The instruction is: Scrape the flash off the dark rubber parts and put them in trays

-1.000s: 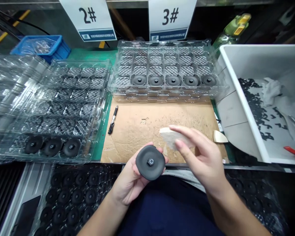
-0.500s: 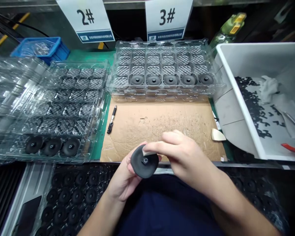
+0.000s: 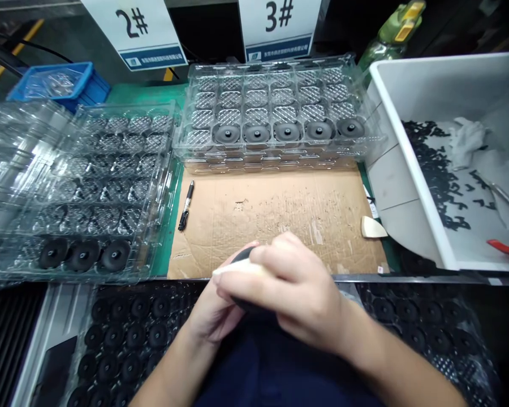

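Observation:
Low in front of me, my left hand (image 3: pixel 210 314) is closed around the edge of a black round disc (image 3: pixel 242 255). Most of the disc is hidden behind my other hand. My right hand (image 3: pixel 301 288) lies across it, fingers closed on a cream-white sponge wedge (image 3: pixel 233 269) that presses against or lies just over the disc's face. A similar pale wedge (image 3: pixel 373 228) rests at the right end of the cardboard sheet (image 3: pixel 271 209). A black pen (image 3: pixel 186 206) lies at the sheet's left side.
Behind the cardboard stands a stack of clear trays (image 3: pixel 280 150) with several black discs in its front row. More clear trays (image 3: pixel 152 249) stand left. At right, a white bin (image 3: pixel 424 198) holds small black pieces. A blue box (image 3: pixel 82 90) sits at back left.
My right hand has moved left and down across the disc with the sponge wedge, covering the disc's centre that showed before. The whole view has shifted slightly.

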A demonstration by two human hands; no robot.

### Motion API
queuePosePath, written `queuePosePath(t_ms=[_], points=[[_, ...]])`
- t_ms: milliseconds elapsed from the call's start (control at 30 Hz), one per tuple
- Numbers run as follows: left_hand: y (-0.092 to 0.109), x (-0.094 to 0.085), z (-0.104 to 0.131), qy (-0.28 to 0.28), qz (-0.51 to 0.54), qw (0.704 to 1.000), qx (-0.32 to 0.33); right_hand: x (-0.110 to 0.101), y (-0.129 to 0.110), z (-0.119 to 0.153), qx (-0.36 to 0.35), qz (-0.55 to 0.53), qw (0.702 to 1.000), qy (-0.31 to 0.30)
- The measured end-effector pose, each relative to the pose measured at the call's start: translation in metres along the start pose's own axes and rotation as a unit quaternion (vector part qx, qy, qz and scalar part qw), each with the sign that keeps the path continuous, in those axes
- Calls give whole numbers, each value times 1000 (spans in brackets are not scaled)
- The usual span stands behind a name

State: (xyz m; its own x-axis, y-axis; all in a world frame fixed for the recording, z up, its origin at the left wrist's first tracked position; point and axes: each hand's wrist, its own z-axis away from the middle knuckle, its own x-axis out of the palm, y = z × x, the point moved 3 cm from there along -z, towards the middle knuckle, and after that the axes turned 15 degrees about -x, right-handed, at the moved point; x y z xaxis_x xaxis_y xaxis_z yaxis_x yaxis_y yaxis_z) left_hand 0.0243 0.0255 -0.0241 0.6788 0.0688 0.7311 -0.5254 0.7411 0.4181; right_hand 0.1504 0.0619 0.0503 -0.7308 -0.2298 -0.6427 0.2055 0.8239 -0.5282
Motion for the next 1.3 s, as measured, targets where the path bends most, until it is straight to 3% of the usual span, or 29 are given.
queuePosePath(t_ms=[100,267,400,500,567,633,700,767,800,933,1133,1233,1300], points=[[1,-3,1,8,11,1000,6,-4,24,19,100,-65,992,38],[3,-5,2,-23,34,999,-6,5,51,76,306,-118,940,93],[1,-2,-1,-30,40,999,-15,33,54,114,369,-136,916,77],[0,2,-3,-40,39,998,-21,31,53,121,382,-108,914,87],[-2,5,-2,-47,33,998,-28,14,46,111,374,-68,918,110],[-4,8,-2,-53,27,998,-37,-8,31,90,312,-7,940,136],[-7,11,-2,-54,23,997,-48,-23,11,61,182,47,973,138],[-11,12,-3,-44,26,997,-59,-25,-3,38,54,67,992,97],[-12,11,-4,-34,29,997,-58,-23,-6,30,22,68,995,68],[-15,5,-4,18,38,998,-39,-9,5,22,71,85,994,-5],[-14,4,-3,22,28,999,-38,-8,6,28,44,37,998,17],[-12,7,-2,18,15,999,-36,-10,4,29,80,69,994,9],[-12,10,-3,7,17,999,-38,-11,1,26,65,85,994,27]])
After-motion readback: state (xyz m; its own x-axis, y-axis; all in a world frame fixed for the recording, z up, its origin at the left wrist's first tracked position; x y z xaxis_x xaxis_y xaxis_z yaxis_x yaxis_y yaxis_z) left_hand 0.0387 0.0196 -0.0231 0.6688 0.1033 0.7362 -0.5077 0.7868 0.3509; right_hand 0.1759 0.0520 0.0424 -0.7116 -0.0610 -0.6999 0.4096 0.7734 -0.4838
